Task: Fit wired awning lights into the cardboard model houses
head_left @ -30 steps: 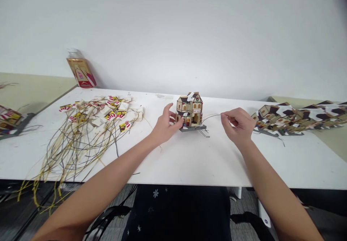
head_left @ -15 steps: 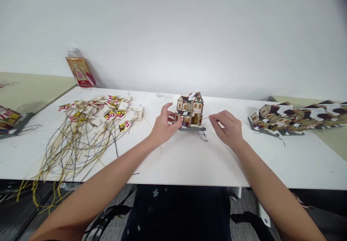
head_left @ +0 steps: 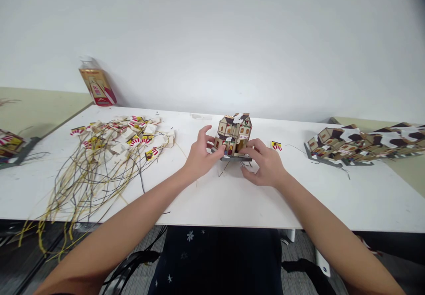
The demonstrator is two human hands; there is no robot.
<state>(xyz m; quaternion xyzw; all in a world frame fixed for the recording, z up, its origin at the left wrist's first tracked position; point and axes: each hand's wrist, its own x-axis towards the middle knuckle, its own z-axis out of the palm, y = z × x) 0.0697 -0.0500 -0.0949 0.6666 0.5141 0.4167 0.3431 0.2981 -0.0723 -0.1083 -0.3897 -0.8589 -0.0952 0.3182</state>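
Note:
A small model house (head_left: 235,133) with a snowy roof and a shop sign stands upright on a grey base at the middle of the white table. My left hand (head_left: 203,154) grips its left side, thumb at the front. At its lower right, my right hand (head_left: 264,162) has its fingertips at the doorway and base edge, thumb below and apart from the index finger; whether something thin is between the fingers is hidden. Dark wire ends stick out under the base. A small red, white and yellow awning piece (head_left: 276,146) lies just right of my right hand.
On the left, a pile of awning pieces and white blocks (head_left: 121,149) trails yellow and dark wires over the front edge. A bottle (head_left: 98,82) stands at the back left. More model houses (head_left: 348,142) line the right side; another (head_left: 11,147) sits far left.
My right hand has moved left and down from the thin wire to the house's lower right. The awning piece beside it has come into view. The house has shifted slightly right.

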